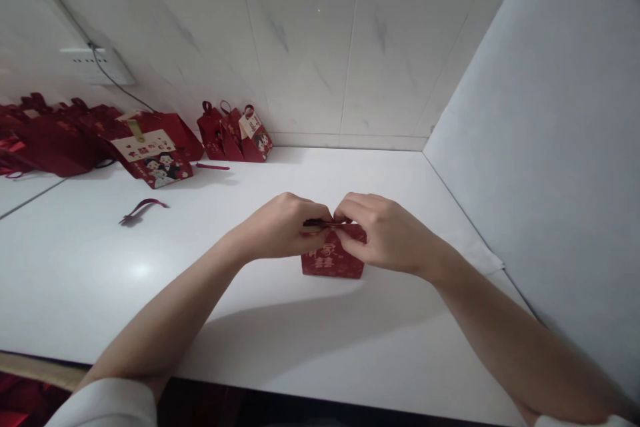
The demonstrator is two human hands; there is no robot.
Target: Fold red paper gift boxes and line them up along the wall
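Note:
A small red gift box (333, 265) with gold lettering on its front stands on the white table (280, 340). My left hand (287, 227) pinches the left part of its top edge between thumb and fingers. Beside it, my right hand (385, 230) grips the right part of the same edge, thumb in front and fingers behind. The fingertips of both hands nearly meet at the middle of the top. Whether a ribbon is between them is hidden by the fingers.
Three small finished-looking red boxes with loops (233, 133) stand against the tiled wall. A larger illustrated box (163, 157) and a cluster of red boxes (55, 137) are at the left. Loose red ribbons (145, 207) lie nearby. A white panel (550, 113) bounds the right.

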